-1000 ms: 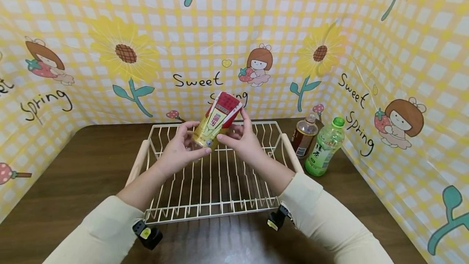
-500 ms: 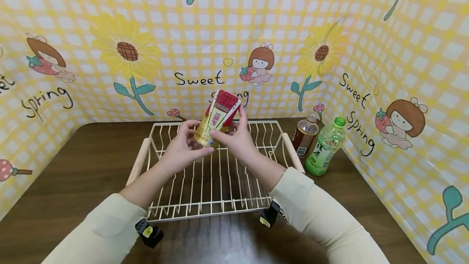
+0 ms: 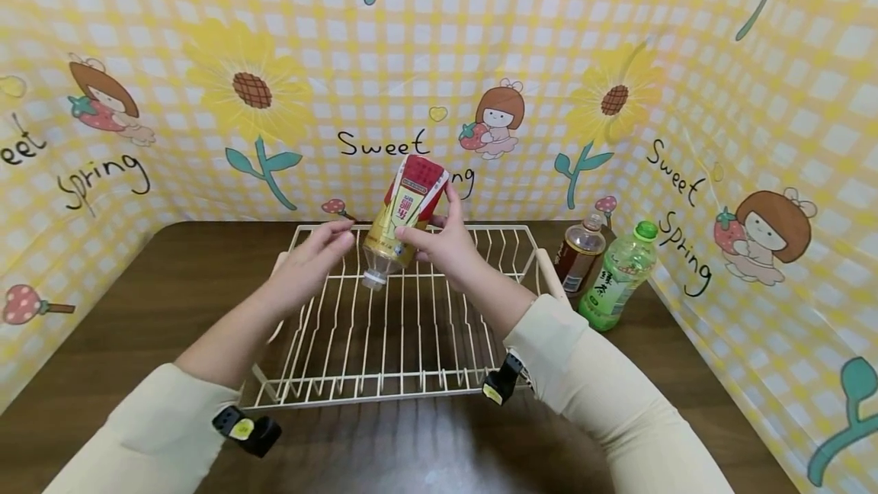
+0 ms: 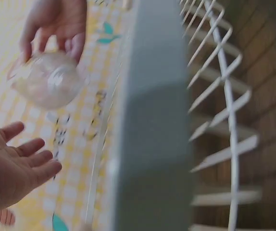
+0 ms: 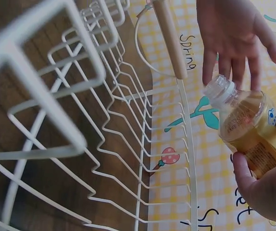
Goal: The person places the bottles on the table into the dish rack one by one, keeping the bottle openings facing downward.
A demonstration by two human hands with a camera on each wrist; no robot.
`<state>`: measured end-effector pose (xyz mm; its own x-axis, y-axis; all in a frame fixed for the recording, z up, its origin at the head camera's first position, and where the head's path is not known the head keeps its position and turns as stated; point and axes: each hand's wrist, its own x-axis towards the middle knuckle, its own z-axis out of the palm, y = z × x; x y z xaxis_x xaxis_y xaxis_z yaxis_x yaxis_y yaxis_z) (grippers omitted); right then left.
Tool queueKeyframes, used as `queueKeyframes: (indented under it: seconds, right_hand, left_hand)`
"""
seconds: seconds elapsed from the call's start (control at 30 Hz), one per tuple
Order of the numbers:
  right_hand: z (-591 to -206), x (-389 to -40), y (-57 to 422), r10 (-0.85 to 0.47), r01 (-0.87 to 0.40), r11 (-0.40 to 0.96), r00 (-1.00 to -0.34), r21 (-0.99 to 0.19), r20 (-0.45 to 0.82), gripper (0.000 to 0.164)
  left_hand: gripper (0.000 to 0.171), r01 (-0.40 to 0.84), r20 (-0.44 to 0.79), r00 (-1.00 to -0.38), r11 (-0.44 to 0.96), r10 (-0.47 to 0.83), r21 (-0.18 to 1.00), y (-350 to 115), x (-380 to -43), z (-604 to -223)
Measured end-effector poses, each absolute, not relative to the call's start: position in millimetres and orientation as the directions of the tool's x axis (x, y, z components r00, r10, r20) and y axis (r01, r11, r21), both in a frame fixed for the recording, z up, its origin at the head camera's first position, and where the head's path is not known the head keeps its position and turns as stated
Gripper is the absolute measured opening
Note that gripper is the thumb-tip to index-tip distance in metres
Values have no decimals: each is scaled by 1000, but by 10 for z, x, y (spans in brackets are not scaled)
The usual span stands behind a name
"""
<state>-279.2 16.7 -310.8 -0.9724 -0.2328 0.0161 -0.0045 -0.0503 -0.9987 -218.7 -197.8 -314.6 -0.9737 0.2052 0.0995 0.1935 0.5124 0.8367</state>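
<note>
Three bottles show in the head view, and one, a red and yellow bottle, is in the middle of the frame above a wire rack, tilted base-up with its whitish cap pointing lower left. The right hand grips it around its labelled body, thumb across the front, probably because that broad part gives a secure hold and leaves the neck exposed. The left hand, its fingers extended and apart from the bottle, holds nothing near the cap. A brown bottle and a green bottle stand upright on the table at right of frame, seemingly placed beside the rack to keep them out of the arms' way. The green one's label appears to read 绿茶, green tea; the brown one's lettering and the held bottle's red characters are too small to read surely. "Sweet Spring" is lettered on the checked cloth behind.
</note>
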Motion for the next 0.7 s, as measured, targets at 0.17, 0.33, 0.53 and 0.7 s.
queueKeyframes:
  seconds: [0.17,0.33,0.53,0.7]
  right_hand:
    - [-3078,-2898,70,-276,12,30,-961,-999,-20,108]
    - [-3115,-3008,-65,-322,17,55,-946,-998,-34,109]
    - [-3216,-3080,-213,-385,14,88,-922,-996,-47,110]
    - [-3279,-3095,-292,-404,14,143,-912,-990,-71,112]
  left_hand:
    - [66,91,31,-993,600,110,795,-2388,-2153,-3168]
    - [71,-3,-59,-996,605,73,796,-2653,-2151,-3393]
    - [74,-64,-124,-987,455,104,888,-2700,-2156,-3656]
    - [74,-60,-109,-990,426,91,903,-2707,-2156,-3723]
